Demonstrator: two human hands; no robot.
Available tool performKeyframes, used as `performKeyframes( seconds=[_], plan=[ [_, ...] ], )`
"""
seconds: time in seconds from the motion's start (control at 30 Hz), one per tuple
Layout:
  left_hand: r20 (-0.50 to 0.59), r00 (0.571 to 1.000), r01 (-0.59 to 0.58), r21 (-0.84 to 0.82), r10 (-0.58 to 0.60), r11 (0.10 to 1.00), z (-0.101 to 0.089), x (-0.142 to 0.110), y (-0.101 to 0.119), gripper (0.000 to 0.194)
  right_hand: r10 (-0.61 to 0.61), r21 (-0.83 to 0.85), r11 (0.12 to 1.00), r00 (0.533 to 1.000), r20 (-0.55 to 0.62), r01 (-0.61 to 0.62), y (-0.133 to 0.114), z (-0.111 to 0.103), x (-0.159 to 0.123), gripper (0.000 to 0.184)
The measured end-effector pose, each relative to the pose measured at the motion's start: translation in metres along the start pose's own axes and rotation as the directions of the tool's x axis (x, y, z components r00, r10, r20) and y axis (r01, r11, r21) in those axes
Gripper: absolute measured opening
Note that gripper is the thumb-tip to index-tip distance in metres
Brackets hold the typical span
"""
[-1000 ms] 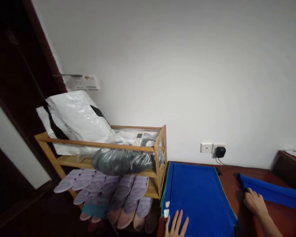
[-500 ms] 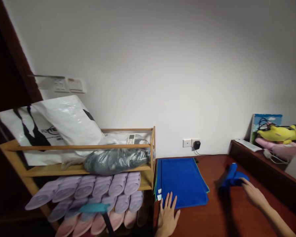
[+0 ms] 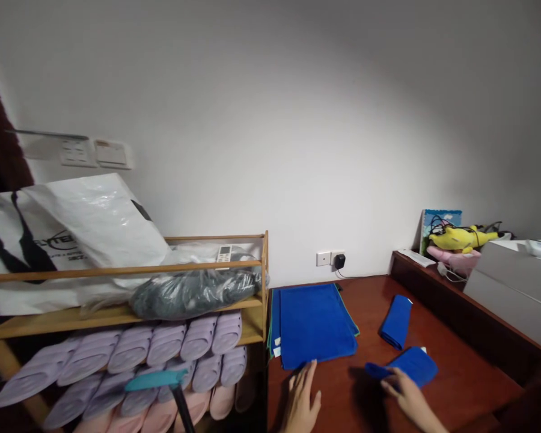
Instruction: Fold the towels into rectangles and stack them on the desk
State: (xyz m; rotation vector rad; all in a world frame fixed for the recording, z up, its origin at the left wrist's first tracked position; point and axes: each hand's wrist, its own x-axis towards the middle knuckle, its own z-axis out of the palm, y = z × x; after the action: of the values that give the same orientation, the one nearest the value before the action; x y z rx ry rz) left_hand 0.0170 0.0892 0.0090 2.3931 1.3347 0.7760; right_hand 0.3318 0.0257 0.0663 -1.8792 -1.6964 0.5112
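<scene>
Flat blue cloths (image 3: 318,325) with green edging lie stacked on the reddish-brown wooden table, two white tags at their left side. My left hand (image 3: 301,400) rests at the near edge of this stack, fingers stretched out and holding nothing. At the right, my right hand (image 3: 406,391) pinches the left end of a folded blue cloth (image 3: 417,365), which has a slightly raised left flap. Another folded blue cloth (image 3: 397,322) lies in a narrow strip just beyond it, untouched.
Left of the table (image 3: 338,391) stands a wooden shoe rack (image 3: 265,282) with rows of slippers (image 3: 198,340), a white bag (image 3: 103,222) and a remote (image 3: 224,255). A raised ledge at right bears a yellow plush toy (image 3: 460,239) and a white box (image 3: 514,276).
My view has turned to the right. My right hand has come nearer with one folded cloth, now separate from the narrow folded one. My left hand stays by the stack's near edge.
</scene>
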Motion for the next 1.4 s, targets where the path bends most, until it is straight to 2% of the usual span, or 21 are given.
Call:
performKeyframes(
  seconds=[0.1, 0.13, 0.23, 0.27, 0.33, 0.4, 0.47, 0.5, 0.57, 0.7, 0.87, 1.0, 1.1, 1.17, 1.27, 1.33, 1.4],
  plan=[
    [0.020, 0.999, 0.031, -0.114, -0.029, 0.993, 0.010, -0.024, 0.035, 0.075, -0.027, 0.169, 0.986, 0.979, 0.202, -0.007, -0.056, 0.053, -0.040, 0.052],
    [0.023, 0.999, 0.037, -0.141, -0.034, 0.989, 0.011, -0.031, 0.046, 0.080, -0.096, 0.229, 0.973, 0.955, 0.280, 0.031, -0.071, 0.063, -0.050, 0.055],
    [0.062, 0.997, 0.062, -0.126, -0.054, 0.990, 0.007, -0.046, 0.069, 0.092, -0.295, 0.410, 0.906, 0.849, 0.439, 0.103, -0.093, 0.068, -0.063, 0.062],
    [0.093, 0.994, 0.068, -0.090, -0.060, 0.994, 0.004, -0.049, 0.071, 0.091, -0.309, 0.437, 0.894, 0.845, 0.437, 0.101, -0.091, 0.063, -0.061, 0.059],
    [0.179, 0.982, 0.060, -0.016, -0.056, 0.998, -0.002, -0.052, 0.069, 0.080, -0.241, 0.387, 0.916, 0.914, 0.326, 0.103, -0.073, 0.052, -0.049, 0.053],
    [0.261, 0.965, 0.030, 0.025, -0.036, 0.999, -0.007, -0.053, 0.062, 0.071, -0.131, 0.184, 0.977, 0.985, 0.114, 0.109, -0.046, 0.046, -0.035, 0.052],
    [0.300, 0.954, 0.001, 0.046, -0.015, 0.999, -0.011, -0.051, 0.056, 0.069, -0.086, -0.081, 0.993, 0.995, -0.057, 0.081, -0.017, 0.049, -0.027, 0.054],
    [0.300, 0.954, -0.005, 0.061, -0.014, 0.998, -0.013, -0.051, 0.054, 0.068, -0.082, -0.190, 0.980, 0.991, -0.102, 0.062, -0.006, 0.054, -0.027, 0.053],
    [0.259, 0.965, 0.001, 0.095, -0.025, 0.995, -0.015, -0.052, 0.051, 0.060, -0.101, -0.316, 0.947, 0.988, -0.113, 0.061, 0.010, 0.064, -0.032, 0.052],
    [0.196, 0.980, -0.050, 0.141, 0.022, 0.989, -0.024, -0.059, 0.041, 0.052, -0.150, -0.359, 0.924, 0.988, -0.018, 0.134, 0.022, 0.075, -0.053, 0.051],
    [0.205, 0.966, -0.198, 0.186, 0.160, 0.962, -0.040, -0.053, 0.023, 0.050, -0.148, -0.424, 0.898, 0.988, -0.038, 0.118, 0.022, 0.074, -0.060, 0.056],
    [0.102, 0.983, -0.170, 0.174, 0.154, 0.970, -0.054, -0.020, 0.025, 0.042, -0.118, -0.420, 0.904, 0.990, -0.073, 0.077, 0.012, 0.087, -0.052, 0.057],
    [0.037, 0.988, -0.157, 0.152, 0.153, 0.976, -0.061, 0.014, 0.032, 0.042, -0.036, -0.279, 0.960, 0.999, -0.041, 0.023, -0.001, 0.100, -0.046, 0.056],
    [-0.017, 0.993, -0.116, 0.124, 0.119, 0.985, -0.064, 0.034, 0.034, 0.046, 0.035, -0.147, 0.989, 0.999, 0.000, -0.034, -0.010, 0.106, -0.042, 0.057],
    [-0.136, 0.990, 0.031, 0.062, -0.022, 0.998, -0.065, 0.052, 0.032, 0.056, 0.114, -0.025, 0.993, 0.993, 0.015, -0.114, -0.024, 0.106, -0.035, 0.055],
    [-0.197, 0.973, 0.121, 0.003, -0.118, 0.993, -0.061, 0.051, 0.030, 0.059, 0.144, -0.060, 0.988, 0.989, -0.039, -0.146, -0.032, 0.098, -0.030, 0.047],
    [-0.208, 0.965, 0.152, -0.058, -0.161, 0.987, -0.055, 0.039, 0.029, 0.057, 0.134, -0.178, 0.972, 0.984, -0.121, -0.154, -0.043, 0.088, -0.027, 0.041]
  ],
)
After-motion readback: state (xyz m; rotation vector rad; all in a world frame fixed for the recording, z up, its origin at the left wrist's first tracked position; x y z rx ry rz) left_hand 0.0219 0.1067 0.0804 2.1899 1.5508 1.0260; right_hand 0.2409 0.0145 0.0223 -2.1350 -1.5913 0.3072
